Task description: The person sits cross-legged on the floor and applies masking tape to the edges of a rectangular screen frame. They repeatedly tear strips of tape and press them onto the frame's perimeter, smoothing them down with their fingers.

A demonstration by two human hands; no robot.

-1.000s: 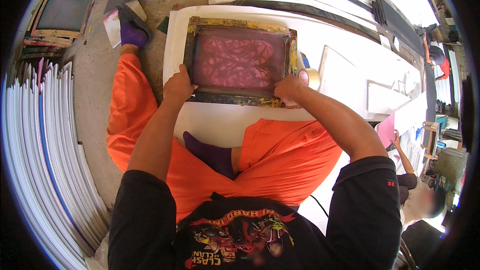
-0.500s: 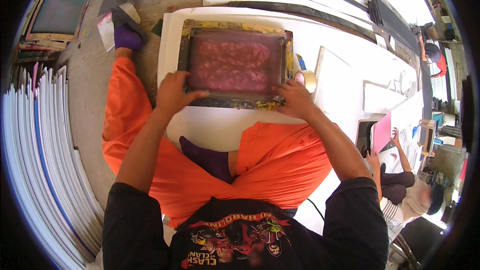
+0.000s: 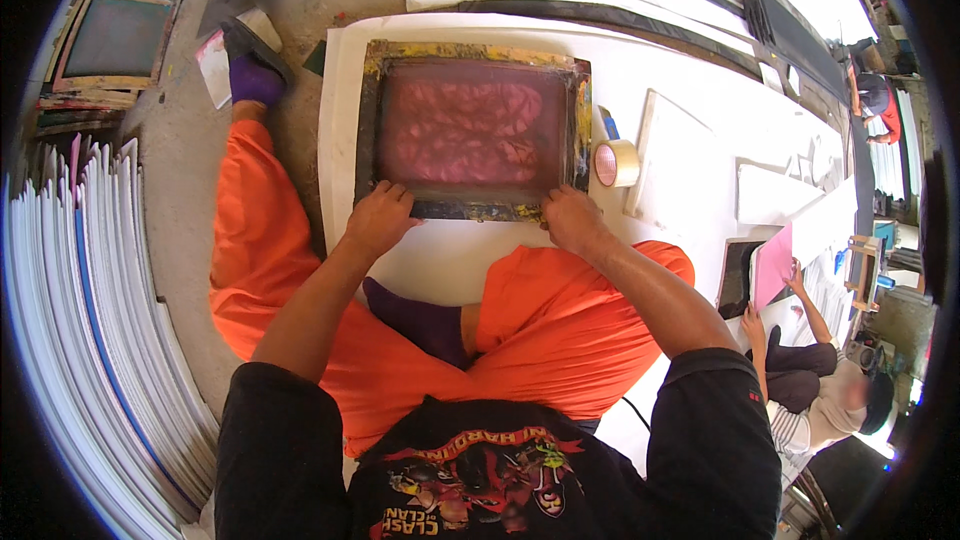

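A screen printing frame lies flat before me, its wooden border dark and smeared with yellow paint, its mesh reddish with pale pink wavy patches. At its near left corner, my left hand has its fingers curled over the near rail, thumb along the outside. My right hand grips the same rail near its right corner, fingers over the edge. The undersides of both grips are hidden. Under the frame is a white board.
Right of the frame lie a roll of tape and a thin white-edged panel. Another person sits at the right, hands on a pink sheet. Stacked boards fill the left; another screen frame lies beyond them.
My left hand has slid from the frame's left side to its near rail. My right hand has shifted slightly inward along that rail. At right, the other person's pink sheet has moved slightly.
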